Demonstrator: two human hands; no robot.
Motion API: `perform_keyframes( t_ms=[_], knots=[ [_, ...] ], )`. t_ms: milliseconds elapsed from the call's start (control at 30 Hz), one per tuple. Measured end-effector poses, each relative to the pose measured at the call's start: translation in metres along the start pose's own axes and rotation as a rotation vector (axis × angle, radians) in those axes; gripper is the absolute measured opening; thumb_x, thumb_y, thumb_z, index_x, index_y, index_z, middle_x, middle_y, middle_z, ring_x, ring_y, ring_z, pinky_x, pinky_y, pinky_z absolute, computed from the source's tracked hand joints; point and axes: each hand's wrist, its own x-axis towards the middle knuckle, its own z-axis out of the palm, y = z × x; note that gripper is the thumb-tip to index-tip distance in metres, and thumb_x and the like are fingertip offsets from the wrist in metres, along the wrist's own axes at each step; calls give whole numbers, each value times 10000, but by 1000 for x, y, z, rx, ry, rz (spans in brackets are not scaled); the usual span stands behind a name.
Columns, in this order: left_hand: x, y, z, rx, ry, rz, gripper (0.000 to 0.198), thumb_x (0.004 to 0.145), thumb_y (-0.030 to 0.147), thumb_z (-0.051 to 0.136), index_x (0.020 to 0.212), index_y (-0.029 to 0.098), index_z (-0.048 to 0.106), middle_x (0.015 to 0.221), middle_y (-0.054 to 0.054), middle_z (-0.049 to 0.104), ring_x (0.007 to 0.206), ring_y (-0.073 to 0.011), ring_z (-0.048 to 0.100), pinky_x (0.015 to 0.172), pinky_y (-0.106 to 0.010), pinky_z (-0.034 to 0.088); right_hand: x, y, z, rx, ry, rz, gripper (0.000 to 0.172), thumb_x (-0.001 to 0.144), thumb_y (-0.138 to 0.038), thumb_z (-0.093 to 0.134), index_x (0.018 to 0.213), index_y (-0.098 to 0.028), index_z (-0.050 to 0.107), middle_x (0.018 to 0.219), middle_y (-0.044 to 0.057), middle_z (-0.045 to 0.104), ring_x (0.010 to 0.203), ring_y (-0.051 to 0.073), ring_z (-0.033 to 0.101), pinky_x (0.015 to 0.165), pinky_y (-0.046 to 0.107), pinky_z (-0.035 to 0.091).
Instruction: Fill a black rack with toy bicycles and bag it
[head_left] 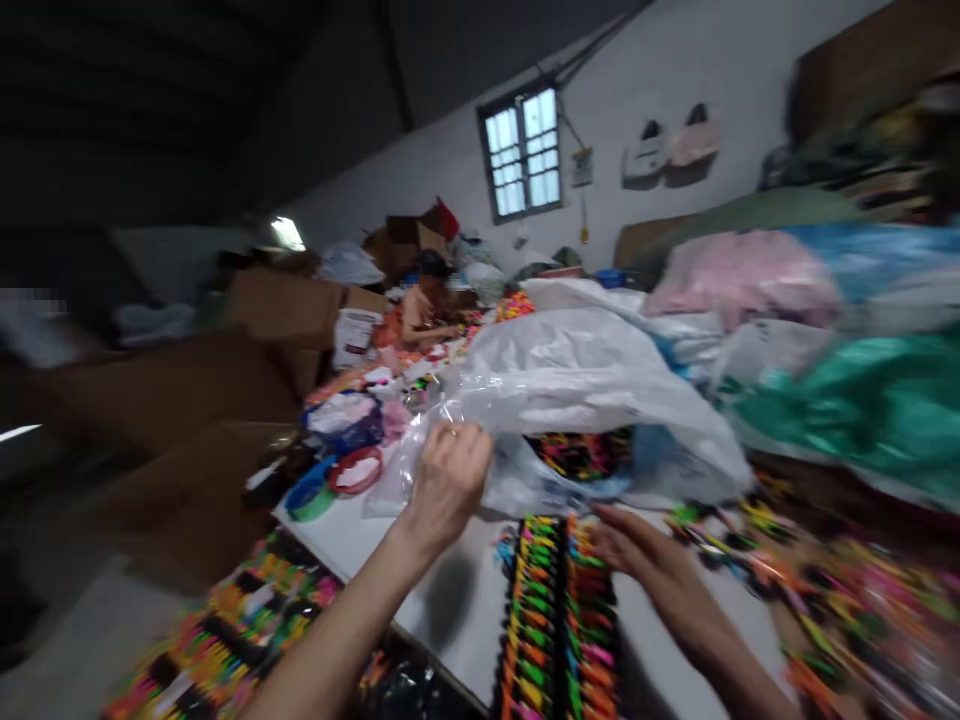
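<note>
My left hand [454, 470] is a closed fist, raised above the white table in front of a clear plastic bag [577, 365]. What it holds, if anything, is hidden. My right hand [652, 565] has its fingers stretched out, the tips at the upper right end of two long rows of small knotted-looking pieces [536, 620]. These rows are orange, green, yellow and pink with black edges, lying side by side on the table. Through the bag's opening, more multicoloured pieces on black [581, 452] show.
Loose colourful pieces [832, 600] are heaped at the right. Blue and red tubs [356, 470] stand left of the bag; more multicoloured rows [247, 625] lie lower left. Green plastic [892, 410] bulges at right. Another person [427, 305] sits working beyond, near cardboard boxes [285, 305].
</note>
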Motion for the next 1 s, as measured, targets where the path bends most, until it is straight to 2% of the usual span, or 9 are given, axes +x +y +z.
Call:
perform_keyframes(
  t_ms=[100,233,300,400,433,500,600,833,1000],
  knots=[
    [-36,71,-7,-70,17,351,158,821,89,417,731,170,519,731,-37,551,718,-194,512,732,-354,405,-2,13,22,337,-132,122,494,711,-567,604,1023,-184,606,927,68,637,770,178,598,643,292,488],
    [-89,119,-15,-362,-137,376,108,809,128,470,850,177,557,835,-46,602,809,-195,550,806,-358,420,-11,45,41,388,48,89,421,711,-563,589,756,-145,584,640,11,574,540,110,485,490,217,384],
    [-106,110,-19,-594,-82,269,115,825,200,499,919,206,564,878,-29,621,855,-175,562,817,-320,428,-19,53,36,288,50,92,405,738,-558,558,725,-152,563,588,-8,537,502,102,449,473,214,362],
    [-121,76,-13,-779,112,-231,191,803,304,549,970,217,576,917,-28,631,867,-172,575,802,-311,444,-26,51,24,114,-14,34,392,775,-542,512,678,-162,538,581,-13,512,522,108,444,493,218,366],
    [-125,67,-7,-832,75,-425,243,783,356,564,970,203,586,890,-33,633,822,-177,583,765,-318,458,-27,48,22,62,-28,4,394,781,-535,502,653,-164,523,574,-15,496,527,106,435,495,215,359],
    [-131,57,8,-1065,-200,-655,378,743,454,573,992,171,598,828,-39,637,741,-177,594,693,-315,476,-27,44,21,-29,-71,-44,399,797,-519,479,613,-166,488,555,-23,454,526,99,408,494,208,339],
    [-139,69,24,-1486,-520,-687,491,715,499,580,1050,140,582,835,-43,630,728,-159,595,693,-296,477,-27,45,26,-154,-98,-93,394,826,-485,450,586,-172,443,548,-31,410,528,94,386,492,204,315],
    [-130,100,17,-1699,-557,-641,542,687,516,608,1073,137,558,810,-29,600,682,-125,549,600,-226,425,-31,43,26,-536,81,-323,254,868,-363,443,751,-170,561,667,-5,541,607,118,476,582,219,357],
    [-122,100,19,-1563,-525,-764,390,689,525,574,712,136,586,571,18,538,520,-99,475,508,-216,375,-25,37,28,-676,114,-447,232,870,-329,464,716,-179,552,669,2,551,613,119,493,594,225,366]
  ],
)
